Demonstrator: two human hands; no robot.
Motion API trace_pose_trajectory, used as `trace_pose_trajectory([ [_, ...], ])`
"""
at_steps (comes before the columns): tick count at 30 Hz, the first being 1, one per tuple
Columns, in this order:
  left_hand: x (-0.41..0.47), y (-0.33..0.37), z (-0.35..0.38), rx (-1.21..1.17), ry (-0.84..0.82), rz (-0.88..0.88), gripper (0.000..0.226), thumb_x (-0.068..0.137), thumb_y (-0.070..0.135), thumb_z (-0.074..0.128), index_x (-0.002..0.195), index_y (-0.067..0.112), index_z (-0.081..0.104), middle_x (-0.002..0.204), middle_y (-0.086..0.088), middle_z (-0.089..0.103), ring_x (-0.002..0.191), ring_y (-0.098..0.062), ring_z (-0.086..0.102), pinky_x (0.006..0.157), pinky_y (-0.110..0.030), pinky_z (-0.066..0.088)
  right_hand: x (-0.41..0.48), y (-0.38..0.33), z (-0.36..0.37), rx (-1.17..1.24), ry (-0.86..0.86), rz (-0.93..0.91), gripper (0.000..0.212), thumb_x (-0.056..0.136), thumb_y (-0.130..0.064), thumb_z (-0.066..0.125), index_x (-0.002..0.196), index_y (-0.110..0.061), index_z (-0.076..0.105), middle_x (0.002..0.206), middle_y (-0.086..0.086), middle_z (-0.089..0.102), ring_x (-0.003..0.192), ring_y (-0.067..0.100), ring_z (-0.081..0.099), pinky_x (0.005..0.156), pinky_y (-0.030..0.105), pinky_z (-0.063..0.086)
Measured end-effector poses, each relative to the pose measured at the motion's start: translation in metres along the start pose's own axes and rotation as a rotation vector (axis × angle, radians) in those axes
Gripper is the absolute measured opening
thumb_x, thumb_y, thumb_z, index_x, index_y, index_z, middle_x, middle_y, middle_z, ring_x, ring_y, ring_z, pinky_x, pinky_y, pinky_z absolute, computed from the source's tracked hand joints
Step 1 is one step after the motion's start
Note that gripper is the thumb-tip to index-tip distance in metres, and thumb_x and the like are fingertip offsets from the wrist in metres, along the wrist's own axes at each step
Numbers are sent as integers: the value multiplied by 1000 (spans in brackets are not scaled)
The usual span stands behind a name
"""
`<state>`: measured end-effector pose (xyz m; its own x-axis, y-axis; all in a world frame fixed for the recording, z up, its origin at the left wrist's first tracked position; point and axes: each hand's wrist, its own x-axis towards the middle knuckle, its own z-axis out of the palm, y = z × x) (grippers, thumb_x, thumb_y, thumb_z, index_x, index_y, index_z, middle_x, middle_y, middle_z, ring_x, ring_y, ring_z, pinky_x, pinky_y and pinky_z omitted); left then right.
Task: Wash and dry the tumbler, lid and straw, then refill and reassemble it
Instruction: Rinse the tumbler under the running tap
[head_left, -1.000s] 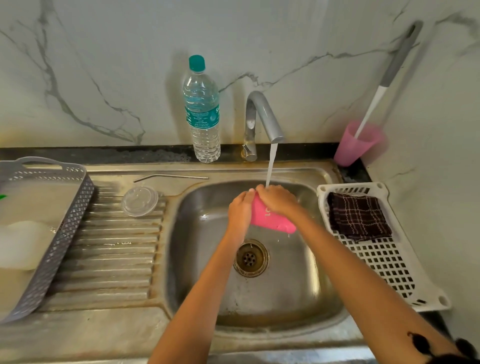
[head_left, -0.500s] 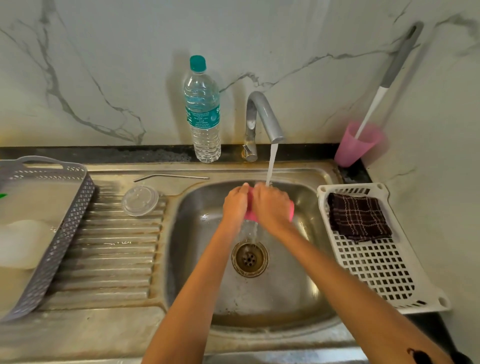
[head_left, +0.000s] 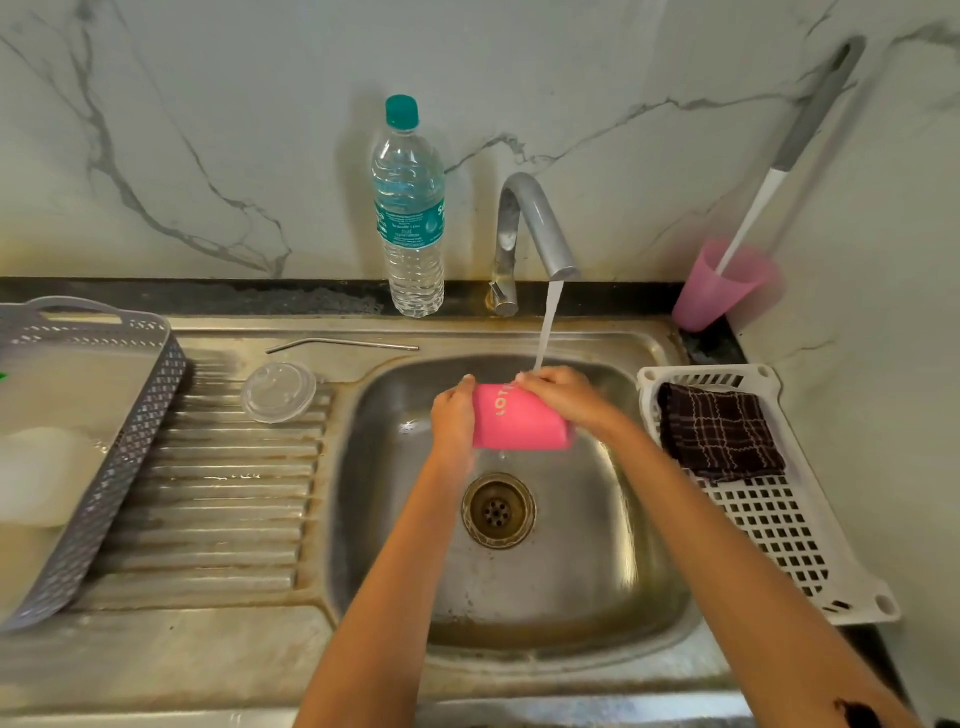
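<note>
- Both your forearms reached in from the near edge of the sink (head_left: 670, 613) and met over the basin, above and just behind the drain (head_left: 498, 511).
- Your left hand (head_left: 453, 415) showed its back to the camera. Its fingers were pressed together and cupped round the left end of the tumbler (head_left: 519, 423), thumb on top.
- Your right hand (head_left: 563, 397) lay over the tumbler's far upper side. Its fingers were close together and curled onto it, with the wrist angled toward the sink's right edge.
- You held the pink tumbler clear of the basin floor, on its side. Its long axis ran left to right and dipped slightly at the right.
- The wider end sat against your left palm and the narrower end pointed toward the white rack (head_left: 789, 545).
- Water (head_left: 546, 322) from the tap (head_left: 535, 223) landed on your right fingertips and the tumbler's top.
- Pale letters near the tumbler's left end ran across its axis. They looked like "LOT", and your fingers hid the rest.
- The clear lid (head_left: 279, 391) lay on the drainboard at the basin's back-left corner. The metal straw (head_left: 343, 344) lay just behind it, along the back edge.
- A water bottle (head_left: 410, 208) stood at the back edge, left of the tap. The white print on its teal label was too small to read.
- A dark checked cloth (head_left: 719, 431) lay in the rack.
</note>
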<state>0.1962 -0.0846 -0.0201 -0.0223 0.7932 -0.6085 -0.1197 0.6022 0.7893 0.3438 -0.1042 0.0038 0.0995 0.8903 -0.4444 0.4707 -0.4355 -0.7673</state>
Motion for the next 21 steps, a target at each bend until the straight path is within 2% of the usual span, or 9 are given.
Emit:
trace_pose_trajectory([
  [3,-3,-12,7,-208,70,-144,20,101,29,48,89,13,50,83,-5,56,68,-17,54,67,-33,47,-11,10,30,64,494,-221,23,98,-34,49,101,-18,65,99,-2,64,91,13,59,71,20,46],
  [5,-6,-21,13,-234,67,-192,23,100,32,48,106,11,54,93,-9,60,68,-18,56,61,-31,48,-14,6,38,-167,702,-337,19,98,-26,47,94,-15,62,92,-3,62,87,12,57,70,22,43],
  [6,-8,-24,14,-233,66,-202,24,99,33,48,109,11,54,96,-11,60,67,-19,57,55,-29,47,-14,1,33,-289,684,-356,21,98,-24,47,89,-13,62,87,-2,60,83,13,57,67,21,40],
  [8,-9,-26,12,-220,79,-190,22,99,31,48,98,10,56,92,-12,60,63,-20,55,45,-25,45,-12,-12,16,-432,425,-315,25,98,-26,45,84,-12,61,83,1,59,77,15,56,62,20,35],
  [10,-4,-21,9,-195,119,-144,27,100,29,48,81,10,53,86,-12,58,65,-20,54,50,-28,46,-8,-20,3,-374,193,-225,29,99,-29,45,92,-10,65,89,4,63,82,16,57,66,22,38],
  [13,0,-6,10,-133,154,-85,32,102,30,44,80,8,51,87,-13,57,68,-22,55,64,-32,46,-2,-13,17,-627,392,-271,33,101,-30,40,101,-6,64,93,11,63,87,24,61,69,28,46],
  [16,-2,1,12,-35,148,-63,32,104,31,38,94,4,52,79,-10,56,64,-20,53,54,-29,43,-8,-1,34,-853,537,-335,31,101,-25,38,105,-6,62,98,15,65,94,28,61,86,40,50],
  [19,0,-4,9,203,116,111,38,102,33,40,80,8,57,74,-6,56,73,-26,57,63,-32,44,-6,-4,28,-871,338,-229,42,102,-33,27,103,-11,63,94,11,67,89,27,65,80,39,50],
  [21,-3,-4,9,448,99,271,40,102,35,39,79,10,59,82,-9,61,81,-26,58,71,-34,43,0,-11,19,-564,138,-37,47,102,-38,21,96,-14,62,98,12,63,95,31,63,80,40,48],
])
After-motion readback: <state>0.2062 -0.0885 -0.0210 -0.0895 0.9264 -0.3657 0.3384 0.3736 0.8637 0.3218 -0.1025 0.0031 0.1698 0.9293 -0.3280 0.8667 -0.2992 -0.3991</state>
